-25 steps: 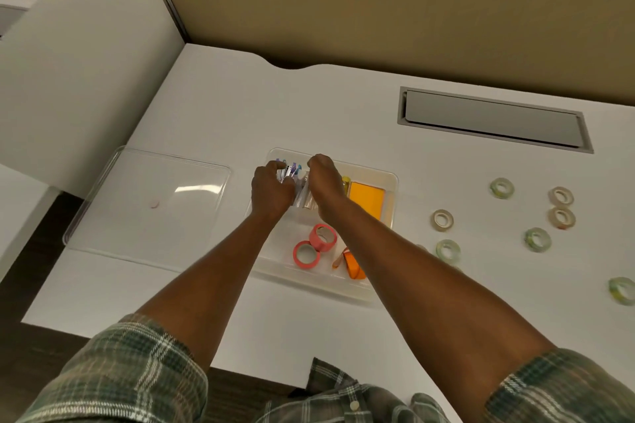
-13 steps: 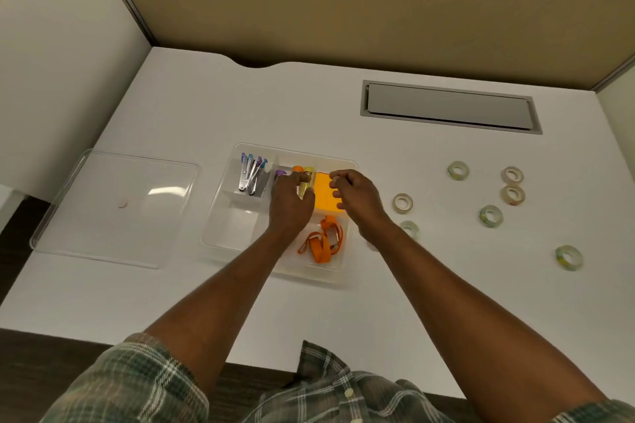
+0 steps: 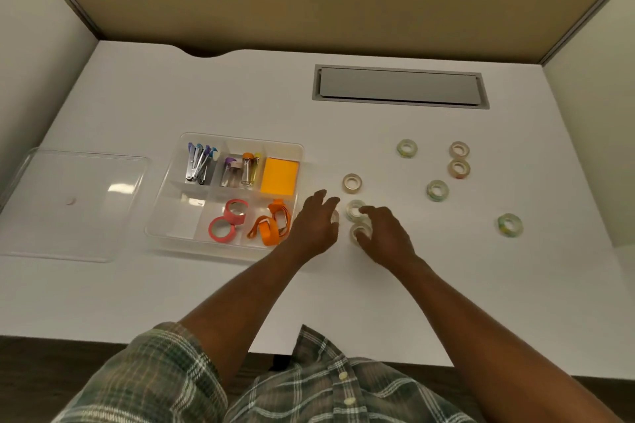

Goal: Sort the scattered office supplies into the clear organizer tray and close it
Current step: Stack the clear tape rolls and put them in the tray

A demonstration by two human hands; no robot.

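Clear organizer tray (image 3: pixel 192 233) set left of centre on the white desk (image 3: pixel 206 96), lid (image 3: pixel 68 209) parked flat just to its left, evidently kept off so compartments remain reachable. Far compartments filled by kind: clips (image 3: pixel 198 165), small vials (image 3: pixel 240 170), orange sticky pad (image 3: pixel 279 177); near compartments holding pink tape rolls (image 3: pixel 227 220) and orange strap (image 3: pixel 271 227); near-left compartment apparently vacant, presumably reserved for the remaining rolls. Pale tape rolls lying loose to the right of the tray: one (image 3: pixel 352 182) just beyond the hands, five more well apart further right, among them the far one (image 3: pixel 407 148) and the rightmost (image 3: pixel 510 224). Left hand (image 3: pixel 314 225) extended palm down beside the tray's right wall, fingers spread and loosely curved, over a barely visible roll at its fingertips; grip not confirmed. Right hand (image 3: pixel 385 233) likewise palm down, fingers curled onto two adjacent rolls (image 3: pixel 355 211); touching, not seen lifted, closure not determinable. Judged: gathering of nearest rolls in hand, sorting roughly half complete, closing outstanding.
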